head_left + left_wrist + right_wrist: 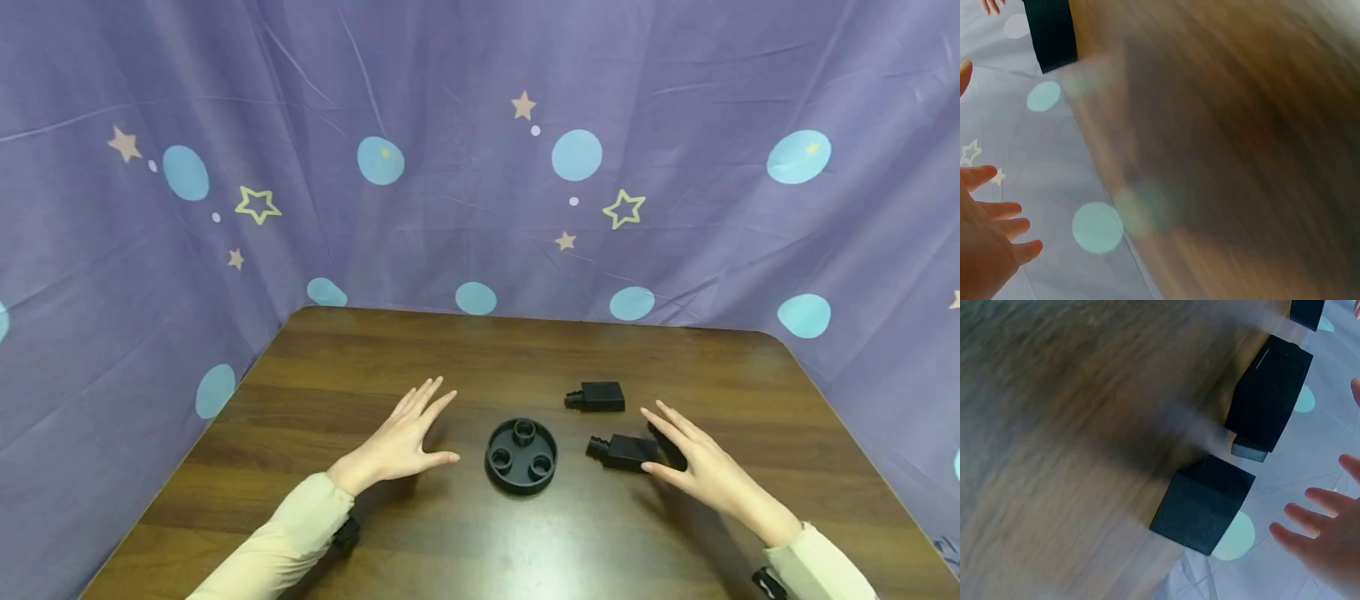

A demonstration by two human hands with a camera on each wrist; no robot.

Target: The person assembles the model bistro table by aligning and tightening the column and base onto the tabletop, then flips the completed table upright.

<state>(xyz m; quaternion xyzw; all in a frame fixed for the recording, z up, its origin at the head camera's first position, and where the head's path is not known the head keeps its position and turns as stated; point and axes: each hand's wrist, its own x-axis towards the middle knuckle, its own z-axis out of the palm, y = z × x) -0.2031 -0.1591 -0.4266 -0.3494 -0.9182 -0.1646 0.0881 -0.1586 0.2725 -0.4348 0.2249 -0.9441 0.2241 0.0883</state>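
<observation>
A round black tray-like base [521, 475] with three raised ring sockets sits mid-table. To its left my left hand [393, 446] hovers with fingers spread, holding nothing. My right hand [701, 471] is held out over the table's right side, its fingers extended and nothing gripped. Beside its thumb lies a black rectangular block with a threaded neck [630, 451], the neck toward the base. A similar necked block [602, 397] lies farther back. Another dark block [667, 446] is partly hidden behind the right fingers; the right wrist view shows black blocks [1202, 505] close to that hand.
The brown wooden table [420, 350] has rounded far corners. A purple curtain [465, 233] with stars and blue dots hangs behind it and along its sides. Dark bands [346, 533] are strapped at both wrists, below pale sleeves.
</observation>
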